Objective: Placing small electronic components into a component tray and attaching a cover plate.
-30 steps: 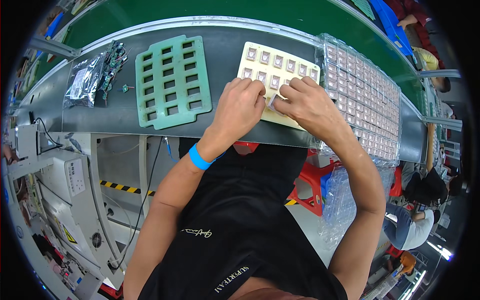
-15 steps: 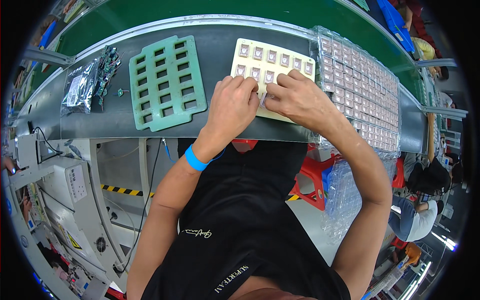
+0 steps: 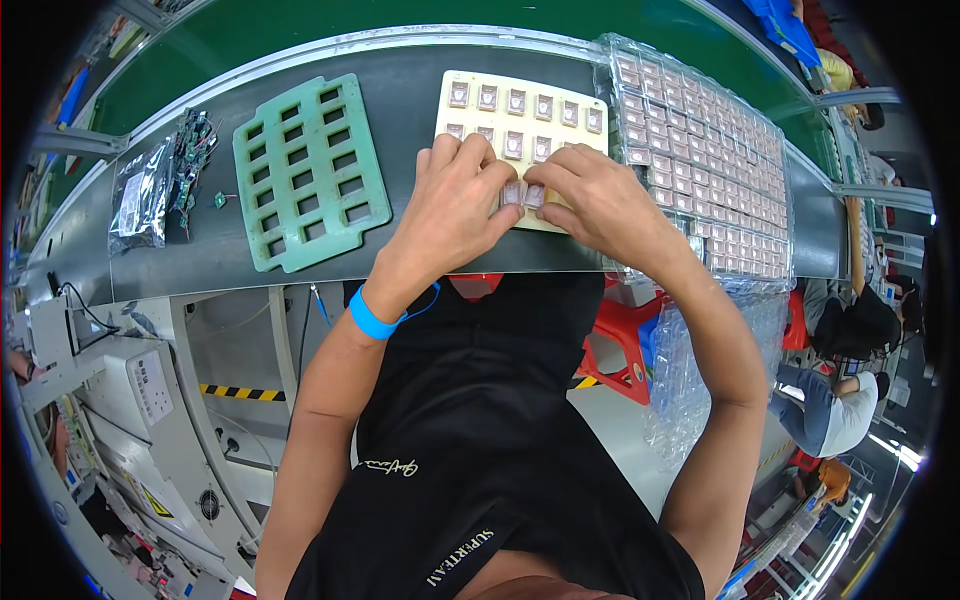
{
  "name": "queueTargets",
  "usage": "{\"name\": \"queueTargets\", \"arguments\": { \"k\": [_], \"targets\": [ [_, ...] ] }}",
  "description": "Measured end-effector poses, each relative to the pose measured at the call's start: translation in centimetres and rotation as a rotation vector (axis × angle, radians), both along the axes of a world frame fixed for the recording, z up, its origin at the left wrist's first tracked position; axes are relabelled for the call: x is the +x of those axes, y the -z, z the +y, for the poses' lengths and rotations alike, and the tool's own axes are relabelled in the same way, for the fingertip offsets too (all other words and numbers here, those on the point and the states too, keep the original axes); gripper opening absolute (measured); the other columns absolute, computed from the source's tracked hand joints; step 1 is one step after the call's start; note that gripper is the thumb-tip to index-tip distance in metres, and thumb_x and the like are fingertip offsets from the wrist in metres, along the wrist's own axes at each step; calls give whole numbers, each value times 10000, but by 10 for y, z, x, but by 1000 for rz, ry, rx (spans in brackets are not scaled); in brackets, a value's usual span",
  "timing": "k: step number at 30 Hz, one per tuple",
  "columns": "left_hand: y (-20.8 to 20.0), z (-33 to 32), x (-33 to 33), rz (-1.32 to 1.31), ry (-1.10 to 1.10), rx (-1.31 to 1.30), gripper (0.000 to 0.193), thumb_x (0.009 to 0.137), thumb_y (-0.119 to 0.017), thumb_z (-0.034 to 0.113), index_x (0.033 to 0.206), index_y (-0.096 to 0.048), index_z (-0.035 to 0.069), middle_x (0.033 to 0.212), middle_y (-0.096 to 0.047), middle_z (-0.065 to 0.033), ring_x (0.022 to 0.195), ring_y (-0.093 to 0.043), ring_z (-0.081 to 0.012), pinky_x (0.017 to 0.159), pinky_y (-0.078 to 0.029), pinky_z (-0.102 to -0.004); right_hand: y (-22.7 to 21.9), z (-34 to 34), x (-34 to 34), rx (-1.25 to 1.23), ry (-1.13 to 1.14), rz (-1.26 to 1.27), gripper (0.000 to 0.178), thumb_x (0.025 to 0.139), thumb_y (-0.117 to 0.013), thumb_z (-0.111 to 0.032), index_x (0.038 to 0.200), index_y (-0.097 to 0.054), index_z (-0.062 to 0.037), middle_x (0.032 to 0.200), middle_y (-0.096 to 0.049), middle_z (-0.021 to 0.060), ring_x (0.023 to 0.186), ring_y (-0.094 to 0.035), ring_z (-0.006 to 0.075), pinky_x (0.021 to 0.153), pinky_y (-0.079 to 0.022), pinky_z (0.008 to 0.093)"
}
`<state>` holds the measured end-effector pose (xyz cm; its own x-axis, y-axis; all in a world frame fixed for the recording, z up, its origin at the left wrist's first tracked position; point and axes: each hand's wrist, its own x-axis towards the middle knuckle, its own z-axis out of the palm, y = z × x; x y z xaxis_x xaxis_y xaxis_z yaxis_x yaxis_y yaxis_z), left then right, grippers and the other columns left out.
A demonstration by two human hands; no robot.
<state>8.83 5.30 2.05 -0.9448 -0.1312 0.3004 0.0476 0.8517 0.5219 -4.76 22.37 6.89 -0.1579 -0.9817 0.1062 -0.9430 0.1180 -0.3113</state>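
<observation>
Both of my hands work over the near side of a cream tray [image 3: 475,78] whose pockets hold small pinkish, clear-looking square pieces. My left hand [image 3: 455,200], with a blue wristband, pinches one small square piece [image 3: 511,193] between thumb and forefinger. Right beside it, my right hand [image 3: 600,205] has its thumb and fingertips closed on a second square piece [image 3: 534,196]. Whether these two pieces sit fully in their pockets I cannot tell. My fingers hide part of the tray's lower rows.
A green frame [image 3: 300,210] with rectangular openings lies to the left. Past it are a silvery bag [image 3: 140,205] and a heap of small circuit boards [image 3: 192,160]. Clear plastic trays [image 3: 700,150] full of pinkish pieces stand at right. A metal rail [image 3: 420,36] borders the far edge.
My hands have spread slightly, and two square pieces now show between my fingertips. The whole scene has shifted a little left in the view.
</observation>
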Motion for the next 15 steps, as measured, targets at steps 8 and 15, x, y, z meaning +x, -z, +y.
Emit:
{"name": "queueTargets", "arguments": {
  "k": [8, 15],
  "targets": [
    [2, -6, 0, 9, 20, 6, 325, 745, -800, 183, 1040, -703, 87, 1059, -551, -64, 1036, -481, -297, 883, -387, -421, -3, 5, 7, 4, 70, 0, 295, 821, -702, -85, 1105, -635, -41, 1007, -648, 119, 997, -622, 306, 898, -515, 429],
    [-8, -21, 10, -86, 9, -37, 380, 755, -810, 172, 1114, -711, 93, 1042, -603, -51, 1030, -493, -281, 926, -401, -393, 5, 10, 8, -17, 89, -4, 353, 811, -732, -95, 1150, -638, -62, 1070, -641, 111, 1034, -611, 315, 907, -513, 425]
  ]
}}
